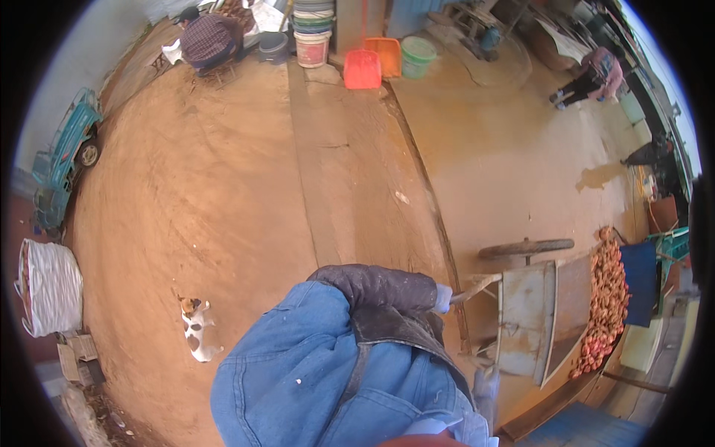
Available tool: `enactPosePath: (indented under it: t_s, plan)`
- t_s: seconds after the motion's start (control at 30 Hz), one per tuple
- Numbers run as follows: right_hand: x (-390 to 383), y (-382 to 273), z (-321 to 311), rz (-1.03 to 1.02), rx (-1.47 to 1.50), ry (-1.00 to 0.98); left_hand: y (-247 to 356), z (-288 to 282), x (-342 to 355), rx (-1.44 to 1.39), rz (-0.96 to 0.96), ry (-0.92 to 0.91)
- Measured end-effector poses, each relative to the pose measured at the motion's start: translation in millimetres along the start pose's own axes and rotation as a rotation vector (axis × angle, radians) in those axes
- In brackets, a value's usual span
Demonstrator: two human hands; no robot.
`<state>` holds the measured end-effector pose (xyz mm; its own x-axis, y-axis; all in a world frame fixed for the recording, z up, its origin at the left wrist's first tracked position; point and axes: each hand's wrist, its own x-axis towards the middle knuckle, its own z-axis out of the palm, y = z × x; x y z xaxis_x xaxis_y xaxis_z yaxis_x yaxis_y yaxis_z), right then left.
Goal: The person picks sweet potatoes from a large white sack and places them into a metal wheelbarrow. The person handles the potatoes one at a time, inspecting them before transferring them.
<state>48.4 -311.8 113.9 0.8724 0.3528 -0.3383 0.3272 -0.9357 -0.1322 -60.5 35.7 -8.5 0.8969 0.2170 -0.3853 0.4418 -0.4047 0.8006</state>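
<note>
Head view: cart [525, 320] sat at the right, beside the person's body. Left hand [444, 299], pale blue, was at the upper handle [477, 287]; right hand [487, 384] was a pale-blue blur low by the frame. Fingers unclear on both; couldn't tell gripping or loose. Main risk: one handle lifted higher than the other, cart tips sideways. Wheel [525, 248] stood near the floor groove [429, 182]; if turned across it, it could catch and jerk the handles. Onions [607, 298] lay past the board; couldn't tell if inside the cart or behind. Either way, a knock might roll some. Wet floor [477, 134] beyond: possible slip. Dog [195, 331] well apart, left; could wander underfoot.
</note>
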Motion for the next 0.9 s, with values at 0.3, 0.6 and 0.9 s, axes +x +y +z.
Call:
enactPosePath:
  t_s: [0.3,0.6,0.9]
  plan:
    - [43.8,-417.3,98.6,-0.89,-0.164,-0.785,-153.5,-91.2,-104.8,-0.066,0.063,-0.043]
    - [58.1,-705.5,239.3,-1.199,-0.355,-1.273,-347.6,-253.3,-287.9,-0.52,-0.206,0.573]
    - [97.2,-925.0,344.2,-0.406,-0.058,-1.421,-383.8,-215.9,-564.3,0.006,-1.237,1.253]
